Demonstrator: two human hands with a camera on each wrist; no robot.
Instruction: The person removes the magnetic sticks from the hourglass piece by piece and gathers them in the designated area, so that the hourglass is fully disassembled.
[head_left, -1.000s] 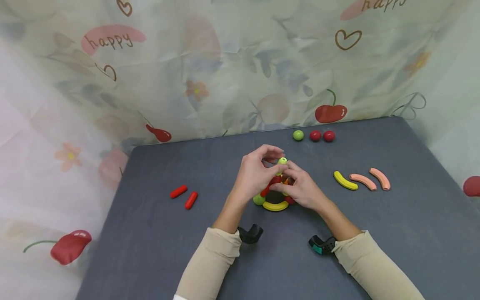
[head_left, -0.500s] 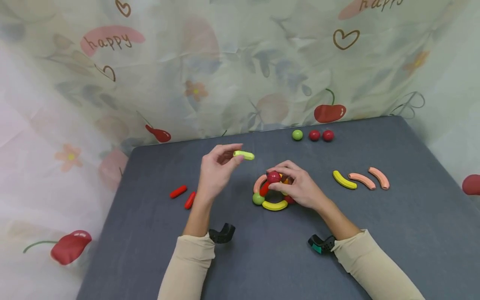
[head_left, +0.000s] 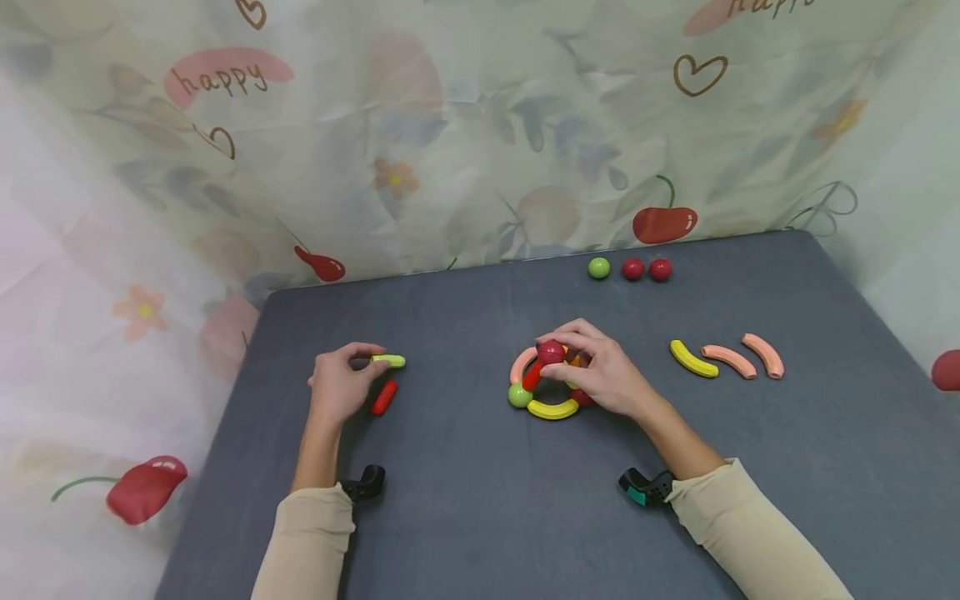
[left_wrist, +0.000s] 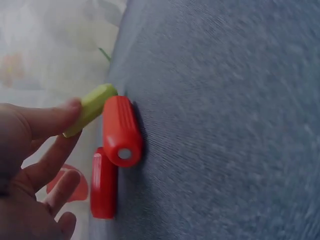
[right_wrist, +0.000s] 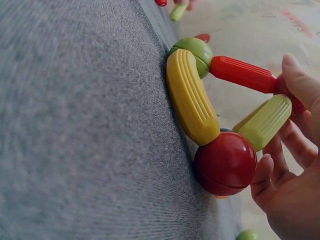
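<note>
My left hand pinches a light green magnetic rod between thumb and index finger, low at the table's left. Two red magnetic rods lie just by it: one is nearer the left wrist camera, the other is behind it. With my right hand I hold the red ball on top of a built frame. Its base ring shows a yellow curved rod, a green ball, a pink curved rod and a red ball. A red rod and a green rod slope up to the top ball.
At the table's back edge sit a loose green ball and two red balls. On the right lie a yellow curved rod and two pink curved rods. A patterned cloth hangs behind the dark table.
My left hand has moved left and down, away from the frame, taking the light green rod from above the top ball toward the red rods. My right hand stays at the top ball.
</note>
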